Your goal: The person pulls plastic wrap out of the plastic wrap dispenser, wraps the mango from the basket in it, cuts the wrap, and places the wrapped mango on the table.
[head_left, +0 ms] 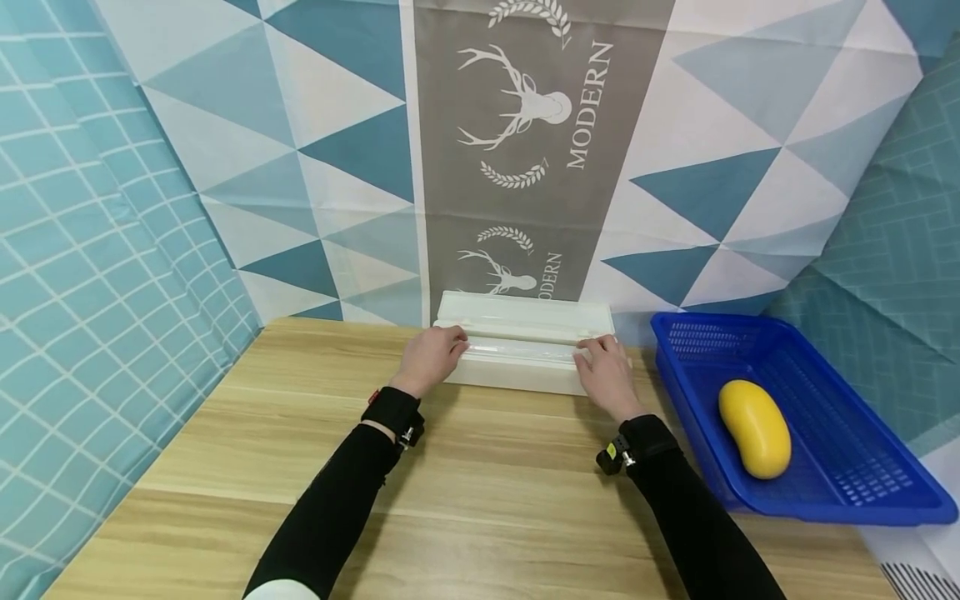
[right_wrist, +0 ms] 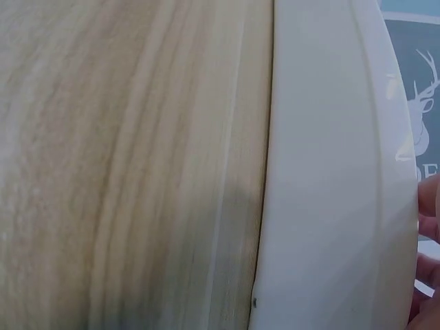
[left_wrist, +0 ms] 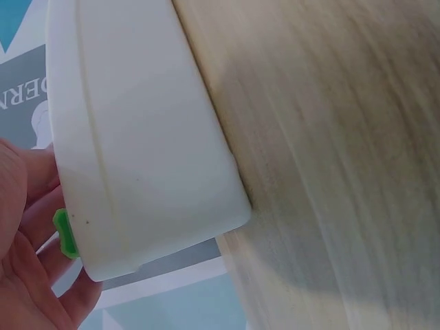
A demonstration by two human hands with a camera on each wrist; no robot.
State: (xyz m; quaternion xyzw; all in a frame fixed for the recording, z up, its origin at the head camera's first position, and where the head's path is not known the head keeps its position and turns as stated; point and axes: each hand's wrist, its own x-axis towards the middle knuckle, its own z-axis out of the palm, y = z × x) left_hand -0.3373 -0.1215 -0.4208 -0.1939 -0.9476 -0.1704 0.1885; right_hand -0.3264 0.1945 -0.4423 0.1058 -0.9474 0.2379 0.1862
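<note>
A long white cling film dispenser [head_left: 517, 377] sits at the back of the table with its lid [head_left: 525, 310] raised toward the wall. Shiny clear cling film [head_left: 521, 350] stretches along its opening between both hands. At the left end, my left hand [head_left: 431, 360] pinches the film with curled fingers. My right hand [head_left: 606, 375] does the same at the right end, thumb toward the middle. A small green piece [left_wrist: 66, 234] shows beside the left fingers in the left wrist view. The white front hides part of the right fingers [right_wrist: 427, 275] in the right wrist view.
A blue plastic basket [head_left: 720, 492] stands at the right, holding a smooth yellow oblong object [head_left: 754, 429]. The wood-grain table [head_left: 480, 500] extends in front of the dispenser. A patterned wall covering [head_left: 360, 167] rises right behind it.
</note>
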